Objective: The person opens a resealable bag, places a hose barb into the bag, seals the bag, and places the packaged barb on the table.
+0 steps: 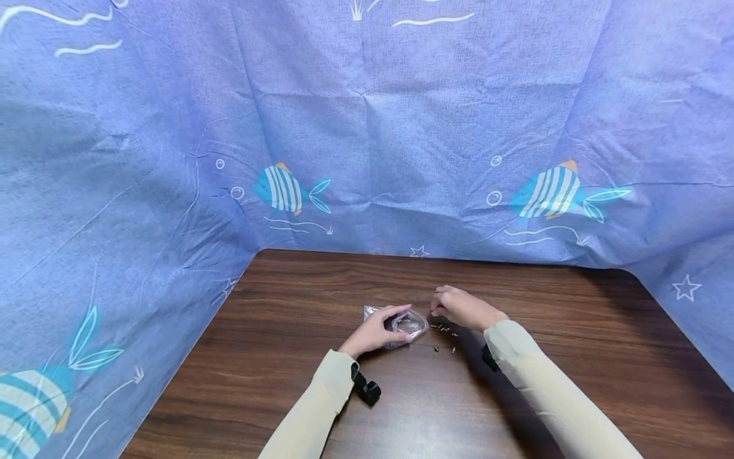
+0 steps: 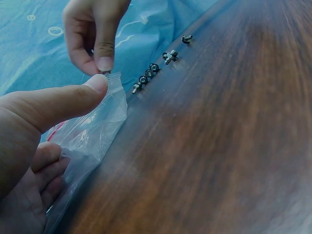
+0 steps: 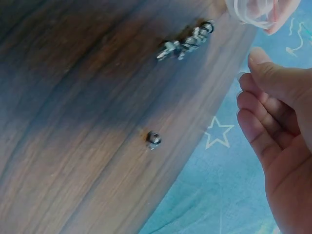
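Note:
My left hand [image 1: 375, 333] holds a clear plastic zip bag [image 1: 413, 324] by its rim, thumb on one side and fingers on the other, so its mouth gapes. In the left wrist view the bag [image 2: 105, 126] shows a red line near the fingers. My right hand [image 1: 461, 308] is just right of the bag's mouth, thumb and index fingertips pinched together. A tiny dark bit, apparently a screw [image 2: 106, 72], shows at those fingertips; most of it is hidden. Several small metal screws [image 3: 187, 41] lie in a row on the table beneath the right hand.
Two loose screws lie nearer the person, one of them a dark screw [image 1: 436, 349] and the other a lighter screw [image 1: 453, 350]. The brown wooden table [image 1: 275, 370] meets a blue fish-patterned cloth [image 1: 373, 140] at the back and sides.

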Demonstrator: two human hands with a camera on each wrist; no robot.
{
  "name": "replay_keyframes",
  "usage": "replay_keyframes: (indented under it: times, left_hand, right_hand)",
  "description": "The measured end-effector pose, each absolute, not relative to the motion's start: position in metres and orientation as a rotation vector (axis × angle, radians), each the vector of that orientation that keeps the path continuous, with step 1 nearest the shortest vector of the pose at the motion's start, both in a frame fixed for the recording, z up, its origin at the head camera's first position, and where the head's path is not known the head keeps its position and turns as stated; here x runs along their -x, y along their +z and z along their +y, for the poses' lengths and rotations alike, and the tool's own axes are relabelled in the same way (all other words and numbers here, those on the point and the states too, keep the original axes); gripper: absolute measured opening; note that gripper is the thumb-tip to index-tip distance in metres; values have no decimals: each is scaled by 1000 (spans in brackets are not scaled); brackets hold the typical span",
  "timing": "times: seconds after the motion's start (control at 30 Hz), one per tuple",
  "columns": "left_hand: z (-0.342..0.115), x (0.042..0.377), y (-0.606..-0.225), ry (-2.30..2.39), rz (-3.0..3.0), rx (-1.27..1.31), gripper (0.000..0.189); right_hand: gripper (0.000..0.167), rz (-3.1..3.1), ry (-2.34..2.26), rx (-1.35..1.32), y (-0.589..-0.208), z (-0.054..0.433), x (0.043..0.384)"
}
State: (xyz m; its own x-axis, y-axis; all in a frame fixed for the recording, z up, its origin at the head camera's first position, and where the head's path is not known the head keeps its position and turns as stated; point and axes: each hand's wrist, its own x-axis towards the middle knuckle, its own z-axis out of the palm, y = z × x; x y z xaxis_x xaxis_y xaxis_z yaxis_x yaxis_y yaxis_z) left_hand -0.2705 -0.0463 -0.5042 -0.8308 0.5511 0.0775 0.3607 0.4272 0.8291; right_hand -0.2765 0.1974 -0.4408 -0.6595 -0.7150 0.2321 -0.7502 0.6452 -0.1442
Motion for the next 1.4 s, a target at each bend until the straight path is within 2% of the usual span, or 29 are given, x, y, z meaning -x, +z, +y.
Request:
replay_keyframes:
  times: [1.4]
  left_hand:
    - [-46,270,-503,1372,2474,-795,65]
  right_hand:
    - [4,-2689,450,-1299,-427,164,269]
